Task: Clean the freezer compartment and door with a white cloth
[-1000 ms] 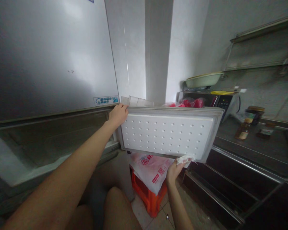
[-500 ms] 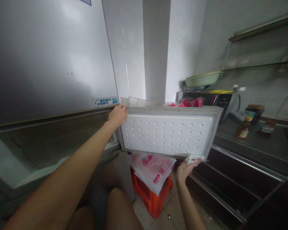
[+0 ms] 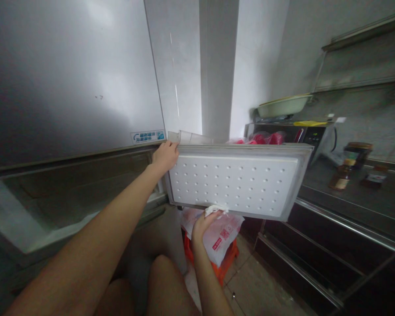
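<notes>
A lower refrigerator door (image 3: 237, 180), white and dimpled inside with a grey gasket round it, stands swung open. My left hand (image 3: 166, 156) grips its top edge near the hinge side, fingers curled over the rim. Along the bottom edge, left of its middle, my right hand (image 3: 204, 221) presses a crumpled white tissue (image 3: 216, 210) to the gasket. Part of the tissue is hidden by the fingers. To the left, the open compartment (image 3: 82, 184) of the refrigerator shows, with the closed upper door (image 3: 72, 74) above it.
Under the door, an orange stool (image 3: 222, 274) carries a white plastic bag (image 3: 222, 239) with red print. At right a dark counter (image 3: 319, 188) holds bottles (image 3: 342, 175) and a microwave (image 3: 316, 136) with a pale green basin (image 3: 283, 106) on top.
My right hand has slid the tissue leftward along the door's bottom edge, from near the right corner to left of the middle. My left hand keeps its hold; the view has shifted slightly.
</notes>
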{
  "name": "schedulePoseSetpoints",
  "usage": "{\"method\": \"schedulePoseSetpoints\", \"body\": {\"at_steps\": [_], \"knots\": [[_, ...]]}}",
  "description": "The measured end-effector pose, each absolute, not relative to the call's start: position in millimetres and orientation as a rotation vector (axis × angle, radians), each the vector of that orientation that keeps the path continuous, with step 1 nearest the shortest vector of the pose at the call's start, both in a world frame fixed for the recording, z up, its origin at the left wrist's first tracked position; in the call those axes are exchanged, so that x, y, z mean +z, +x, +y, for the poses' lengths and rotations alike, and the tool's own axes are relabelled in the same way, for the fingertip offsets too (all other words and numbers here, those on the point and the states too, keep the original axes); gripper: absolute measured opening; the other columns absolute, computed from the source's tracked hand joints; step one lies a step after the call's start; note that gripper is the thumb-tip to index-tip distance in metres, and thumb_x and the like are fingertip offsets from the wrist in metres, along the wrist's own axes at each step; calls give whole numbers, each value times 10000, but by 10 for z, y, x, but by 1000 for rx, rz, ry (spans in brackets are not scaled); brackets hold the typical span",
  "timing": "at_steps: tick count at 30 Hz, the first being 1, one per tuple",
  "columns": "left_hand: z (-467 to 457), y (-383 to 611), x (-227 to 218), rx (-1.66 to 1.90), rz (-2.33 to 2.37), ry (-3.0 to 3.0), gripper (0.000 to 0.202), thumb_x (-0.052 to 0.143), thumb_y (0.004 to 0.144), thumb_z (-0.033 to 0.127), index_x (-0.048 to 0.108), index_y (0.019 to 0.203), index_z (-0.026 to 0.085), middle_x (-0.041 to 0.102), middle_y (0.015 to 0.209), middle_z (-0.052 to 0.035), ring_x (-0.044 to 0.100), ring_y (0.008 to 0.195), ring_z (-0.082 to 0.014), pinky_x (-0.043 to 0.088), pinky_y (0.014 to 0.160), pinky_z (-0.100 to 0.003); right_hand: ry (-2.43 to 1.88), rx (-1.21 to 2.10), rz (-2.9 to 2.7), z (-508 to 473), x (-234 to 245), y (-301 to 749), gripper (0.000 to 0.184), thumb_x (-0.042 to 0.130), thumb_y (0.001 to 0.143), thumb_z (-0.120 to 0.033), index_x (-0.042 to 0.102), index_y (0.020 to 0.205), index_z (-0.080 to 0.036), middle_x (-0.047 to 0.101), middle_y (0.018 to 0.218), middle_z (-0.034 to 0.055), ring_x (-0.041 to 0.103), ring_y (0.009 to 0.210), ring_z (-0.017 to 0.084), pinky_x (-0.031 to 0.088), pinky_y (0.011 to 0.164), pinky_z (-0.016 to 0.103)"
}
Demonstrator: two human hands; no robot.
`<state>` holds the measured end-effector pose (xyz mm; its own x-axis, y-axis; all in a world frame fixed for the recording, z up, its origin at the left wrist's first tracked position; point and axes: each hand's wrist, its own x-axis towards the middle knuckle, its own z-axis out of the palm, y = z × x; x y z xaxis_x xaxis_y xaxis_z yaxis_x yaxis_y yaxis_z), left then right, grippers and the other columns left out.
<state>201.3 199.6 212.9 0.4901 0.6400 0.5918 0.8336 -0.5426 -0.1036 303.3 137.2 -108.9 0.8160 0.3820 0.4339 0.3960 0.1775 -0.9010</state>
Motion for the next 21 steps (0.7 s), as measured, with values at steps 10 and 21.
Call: {"method": "schedulePoseSetpoints", "body": {"at_steps": [10, 21], "knots": [[1919, 2017, 2146, -688, -1268, -2345, 452, 336, 987, 228, 558, 1368, 129, 610, 1291, -159, 562, 1191, -277, 471, 987, -380, -1436, 296, -422, 1717, -847, 2245, 740, 397, 792, -121, 218, 1486, 62, 229, 1556, 329, 185, 1484, 349, 248, 1146, 591], [1940, 1982, 2184, -665, -1275, -2461, 494, 338, 984, 237, 489, 1427, 81, 561, 1372, -198, 526, 1289, -318, 421, 1081, -437, -1181, 595, -565, 1662, -879, 1618, 709, 490, 792, -201, 351, 1463, -21, 239, 1593, 226, 214, 1493, 273, 236, 1187, 484]]}}
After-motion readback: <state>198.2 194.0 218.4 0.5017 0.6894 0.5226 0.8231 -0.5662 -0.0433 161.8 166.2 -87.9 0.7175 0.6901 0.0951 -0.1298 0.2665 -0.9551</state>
